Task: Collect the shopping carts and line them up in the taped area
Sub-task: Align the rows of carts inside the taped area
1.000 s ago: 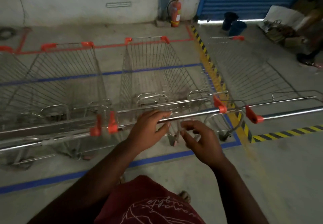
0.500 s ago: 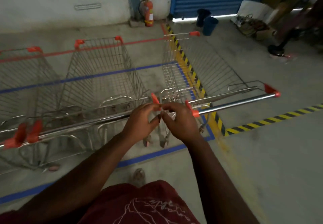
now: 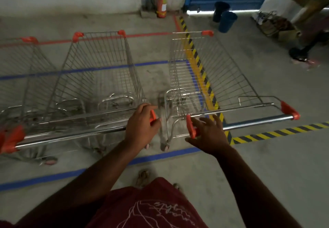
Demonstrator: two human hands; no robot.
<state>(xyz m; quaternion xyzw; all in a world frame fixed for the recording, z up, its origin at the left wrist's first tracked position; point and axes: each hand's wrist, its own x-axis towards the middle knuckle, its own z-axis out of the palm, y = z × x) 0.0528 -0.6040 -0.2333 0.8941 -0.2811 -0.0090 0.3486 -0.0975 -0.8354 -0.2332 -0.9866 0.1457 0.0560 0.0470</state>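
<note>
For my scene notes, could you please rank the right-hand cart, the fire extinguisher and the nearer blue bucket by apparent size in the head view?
1. right-hand cart
2. fire extinguisher and nearer blue bucket: they look alike, and both stand far off, so unranked.

Grey concrete floor [image 3: 267, 174], dusty. Blue tape outline [image 3: 53, 177] marked a bay; red tape line [image 3: 146, 35] ran behind it, yellow-black hazard stripe [image 3: 199, 62] along its right edge. Three wire carts stood on it: left cart [image 3: 21, 78], middle cart [image 3: 99, 78], right cart [image 3: 210, 78] straddling the stripe. Fire extinguisher [image 3: 161, 1] and two dark bins [image 3: 224, 17] stood at the far wall.
</note>
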